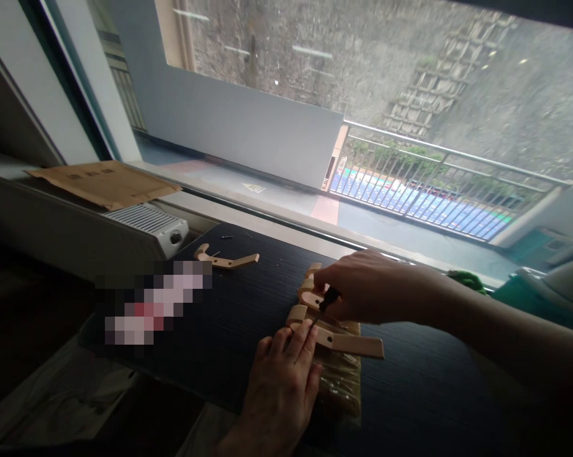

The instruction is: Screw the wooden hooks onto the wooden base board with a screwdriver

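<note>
My right hand [360,285] is closed around the dark handle of a screwdriver [330,297]. Its thin shaft slants down to the fingertips of my left hand [284,374]. Those fingers grip and press on a light wooden hook [357,346], which has a curled end and a drilled hole. Under it is a brownish block in shiny clear plastic wrap [338,381]. Just behind sits another wooden hook [309,298], partly covered by my right hand. Whether a screw is at the screwdriver's tip, I cannot make out.
Another wooden hook [234,261], with a screw standing in it, lies toward the back left of the dark table [210,343]. Small metal bits [227,237] lie near the window. A brown envelope [108,181] rests on the radiator [146,219]. A blurred patch hides something at left.
</note>
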### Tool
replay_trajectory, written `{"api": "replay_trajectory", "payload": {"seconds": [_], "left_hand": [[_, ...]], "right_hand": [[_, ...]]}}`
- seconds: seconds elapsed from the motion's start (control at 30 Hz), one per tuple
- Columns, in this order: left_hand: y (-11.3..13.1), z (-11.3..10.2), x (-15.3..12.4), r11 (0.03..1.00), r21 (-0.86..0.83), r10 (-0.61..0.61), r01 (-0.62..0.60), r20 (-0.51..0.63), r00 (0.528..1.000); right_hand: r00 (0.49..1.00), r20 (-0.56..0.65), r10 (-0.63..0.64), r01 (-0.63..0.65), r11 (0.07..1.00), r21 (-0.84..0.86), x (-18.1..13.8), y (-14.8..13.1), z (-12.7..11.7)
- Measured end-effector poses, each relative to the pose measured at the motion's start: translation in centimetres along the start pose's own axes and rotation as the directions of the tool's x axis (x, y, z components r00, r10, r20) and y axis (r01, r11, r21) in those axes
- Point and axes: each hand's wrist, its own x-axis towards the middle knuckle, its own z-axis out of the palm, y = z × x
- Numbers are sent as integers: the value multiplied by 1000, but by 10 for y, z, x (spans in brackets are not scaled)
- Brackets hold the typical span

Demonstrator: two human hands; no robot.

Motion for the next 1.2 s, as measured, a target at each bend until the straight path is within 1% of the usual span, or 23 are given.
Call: {"api": "replay_trajectory", "payload": {"seconds": [0.13,0.2,0.27,0.33,0.4,0.47,0.5,0.53,0.6,0.67,0.7,0.73,0.77,0.8,0.83,0.87,0.9,0.93,1.0,1.03,1.1,1.17,1.2], "left_hand": [[0,2,0,1000,9,-6,6,5,1000],[0,2,0,1000,2,-7,7,15,1000],[0,1,1,1000,-8,-8,9,28,1000],[0,-1,2,1000,-17,-10,11,47,999],[0,-2,4,1000,-24,-15,16,60,998],[1,-3,4,999,-29,-18,20,66,998],[1,-4,4,999,-33,-20,22,66,998],[1,-4,3,999,-39,-17,20,66,998],[0,-6,-2,998,-61,-1,5,56,998],[-4,-9,-8,994,-101,38,-34,30,999],[-7,-12,-11,990,-129,64,-63,8,998],[-11,-14,-13,984,-165,70,-74,-28,997],[-16,-16,-14,975,-210,54,-67,-68,996],[-20,-17,-12,963,-270,-8,-25,-122,993],[-25,-18,-9,937,-347,-111,52,-153,982],[-29,-17,-5,890,-436,-212,132,-142,967],[-32,-15,-1,822,-526,-306,217,-87,948],[-33,-12,3,744,-605,-361,284,-5,933],[-29,-4,8,591,-719,-348,366,182,920],[-25,0,7,530,-740,-334,415,267,904],[-12,8,0,519,-739,-362,430,265,894],[0,13,-9,558,-733,-363,388,204,909],[4,14,-13,578,-729,-378,366,158,912]], "right_hand": [[994,14,-105,105,993,-52,-3,-9,-7],[988,7,-155,155,986,-61,-1,-10,-4],[987,-6,-160,159,986,-52,1,-9,2],[993,-38,-109,108,994,-25,4,-7,9],[994,-107,-25,28,999,26,6,-3,17],[981,-179,78,-56,991,123,6,5,23],[970,-195,144,-106,975,196,4,11,26],[968,-183,173,-116,951,287,1,18,28],[970,-80,229,-157,846,509,-12,33,35],[922,-135,363,-149,655,741,-32,44,49],[874,-199,444,-77,531,844,-42,46,60],[837,-255,485,60,381,922,-52,45,73],[786,-293,545,205,217,954,-61,42,89],[739,-296,605,334,53,941,-68,37,107],[712,-250,657,408,-96,908,-73,29,126],[694,-190,695,452,-216,865,-77,20,145],[678,-125,724,477,-305,824,-78,11,163],[659,-66,750,497,-368,786,-79,3,180],[611,-23,791,562,-412,717,-79,-11,204],[589,-4,808,571,-413,709,-80,-16,213],[527,35,849,539,-366,759,-83,-22,222],[478,28,878,474,-284,834,-86,-28,223],[469,2,883,450,-241,860,-88,-32,221]]}}
